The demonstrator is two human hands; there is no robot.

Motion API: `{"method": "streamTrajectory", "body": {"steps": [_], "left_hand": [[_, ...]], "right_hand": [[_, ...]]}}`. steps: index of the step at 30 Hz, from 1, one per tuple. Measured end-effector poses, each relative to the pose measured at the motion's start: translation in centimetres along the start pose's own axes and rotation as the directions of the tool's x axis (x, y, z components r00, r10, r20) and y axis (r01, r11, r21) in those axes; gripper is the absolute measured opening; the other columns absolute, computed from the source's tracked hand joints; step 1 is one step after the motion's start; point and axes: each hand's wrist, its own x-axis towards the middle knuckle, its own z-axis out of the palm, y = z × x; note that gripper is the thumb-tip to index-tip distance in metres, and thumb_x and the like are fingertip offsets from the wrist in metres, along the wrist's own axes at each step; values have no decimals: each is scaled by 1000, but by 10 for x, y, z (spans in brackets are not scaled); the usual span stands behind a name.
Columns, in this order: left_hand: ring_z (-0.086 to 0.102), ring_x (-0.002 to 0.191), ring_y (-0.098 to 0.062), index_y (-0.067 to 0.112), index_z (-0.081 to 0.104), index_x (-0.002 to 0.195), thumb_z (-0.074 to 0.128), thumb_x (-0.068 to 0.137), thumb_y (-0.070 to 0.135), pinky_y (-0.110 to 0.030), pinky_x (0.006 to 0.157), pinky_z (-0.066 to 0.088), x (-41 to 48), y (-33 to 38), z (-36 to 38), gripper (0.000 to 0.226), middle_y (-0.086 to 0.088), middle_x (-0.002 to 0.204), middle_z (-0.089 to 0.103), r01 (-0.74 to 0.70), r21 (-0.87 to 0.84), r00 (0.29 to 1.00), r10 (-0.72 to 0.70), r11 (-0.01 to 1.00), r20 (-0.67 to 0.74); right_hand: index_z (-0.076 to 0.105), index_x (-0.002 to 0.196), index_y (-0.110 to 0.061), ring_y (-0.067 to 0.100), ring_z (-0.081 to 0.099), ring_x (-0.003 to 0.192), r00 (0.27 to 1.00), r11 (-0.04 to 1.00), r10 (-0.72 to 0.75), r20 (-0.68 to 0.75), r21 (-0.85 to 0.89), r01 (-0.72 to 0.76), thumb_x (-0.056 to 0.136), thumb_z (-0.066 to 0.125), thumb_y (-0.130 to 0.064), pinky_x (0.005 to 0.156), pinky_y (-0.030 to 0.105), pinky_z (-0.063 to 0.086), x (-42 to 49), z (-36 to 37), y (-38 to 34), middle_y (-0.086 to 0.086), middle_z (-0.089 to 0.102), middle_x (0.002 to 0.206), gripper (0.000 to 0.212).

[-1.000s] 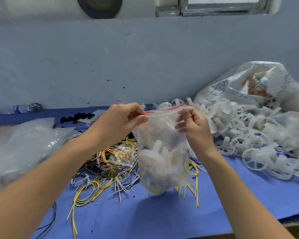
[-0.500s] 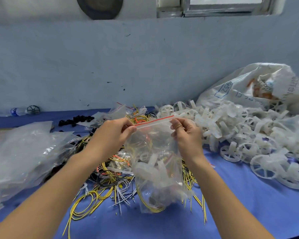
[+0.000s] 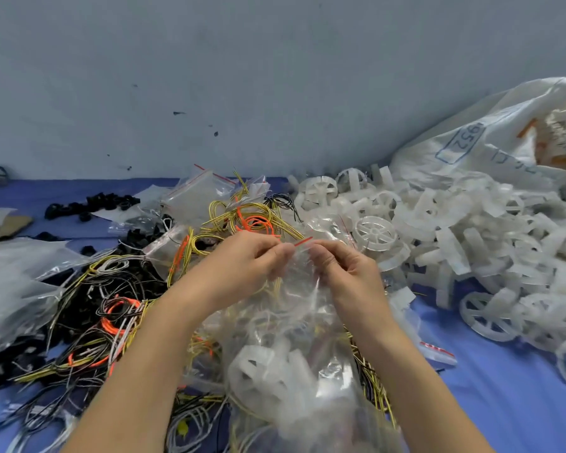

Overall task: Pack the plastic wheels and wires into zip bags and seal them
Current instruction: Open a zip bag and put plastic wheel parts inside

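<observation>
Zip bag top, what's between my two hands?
In the head view, the red seal strip of the zip bag, pinched by left hand and right hand.

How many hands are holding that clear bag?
2. The left hand pinches the zip bag at its top left, the right hand at its top right.

The clear zip bag (image 3: 301,308) is being held up by its red-striped top (image 3: 303,241), with packed wheels (image 3: 262,371) and yellow wires (image 3: 276,286) showing blurred inside. Loose white plastic wheels (image 3: 455,230) are lying heaped on the tabletop (image 3: 504,403) to the right; tangled wires (image 3: 111,308) are sprawling to the left.
</observation>
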Motion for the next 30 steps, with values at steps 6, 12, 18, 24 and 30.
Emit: {"method": "streamTrajectory", "body": {"steps": [6, 12, 18, 24, 30], "left_hand": [[45, 50, 1, 27, 71, 81, 57, 96, 39, -16, 51, 36, -2, -6, 5, 24, 14, 58, 57, -29, -46, 1000, 29, 999, -7], [62, 63, -2, 28, 66, 78, 57, 96, 35, -17, 60, 48, -2, -3, 12, 21, 12, 72, 70, -1, 41, 998, 3, 999, -57], [65, 65, -5, 26, 64, 86, 64, 92, 29, -20, 63, 52, -3, 3, 14, 7, 7, 75, 69, -20, -40, 1000, 19, 999, -14], [66, 66, -6, 29, 68, 88, 65, 88, 42, -20, 61, 51, -4, 4, 10, 14, 10, 76, 69, 25, -104, 999, -20, 994, 48], [56, 58, 0, 34, 66, 77, 61, 90, 47, -14, 54, 42, -5, 7, 11, 19, 19, 65, 62, -17, 28, 1000, 17, 999, -16]], "right_hand": [[77, 105, -18, 23, 72, 95, 975, 959, 222, 35, 172, -224, 94, 64, -30, 77, 28, 57, -7, -5, 22, 11, 76, 105, 21], [76, 107, -15, 31, 69, 99, 963, 947, 263, 59, 175, -270, 92, 67, -43, 83, 38, 59, -7, -8, 26, 21, 72, 110, 33], [78, 103, -14, 24, 65, 90, 973, 962, 224, 56, 147, -230, 91, 68, -37, 74, 32, 59, -9, -9, 19, 28, 67, 109, 27], [79, 100, -16, 13, 61, 77, 984, 979, 167, 63, 111, -173, 87, 70, -35, 68, 24, 54, -11, -10, 13, 13, 72, 90, 24], [79, 99, -14, 8, 58, 68, 994, 991, 105, 32, 85, -107, 91, 68, -29, 60, 16, 49, -13, -10, 12, 21, 71, 91, 19]]}}
